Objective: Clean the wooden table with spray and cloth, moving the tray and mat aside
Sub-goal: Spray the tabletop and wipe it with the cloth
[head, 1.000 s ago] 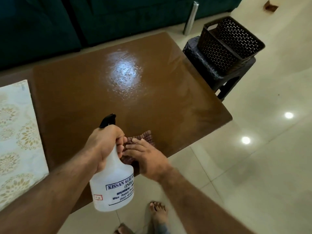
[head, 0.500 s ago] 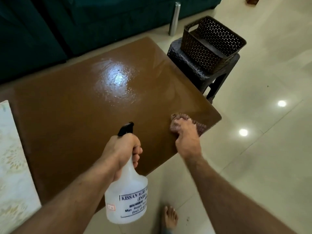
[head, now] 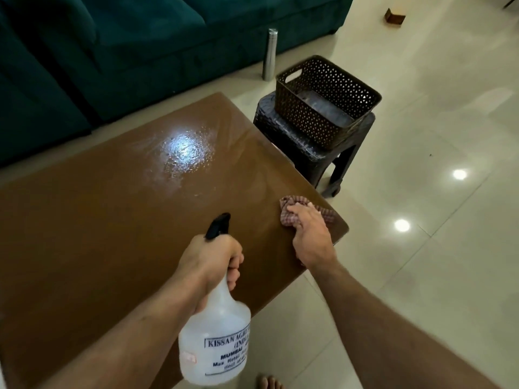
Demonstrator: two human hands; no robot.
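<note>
Pressing a crumpled checked cloth onto the glossy wooden table's near right corner, your right hand lies flat; your left hand grips the translucent spray bottle.

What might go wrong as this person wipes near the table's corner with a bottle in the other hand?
The checked reddish cloth under the right hand lies close to the brown wooden table corner, so a further stroke could carry it off the edge. The left hand holds the translucent white spray bottle tilted past the near edge; a slip may drop it onto the tiled floor.
</note>
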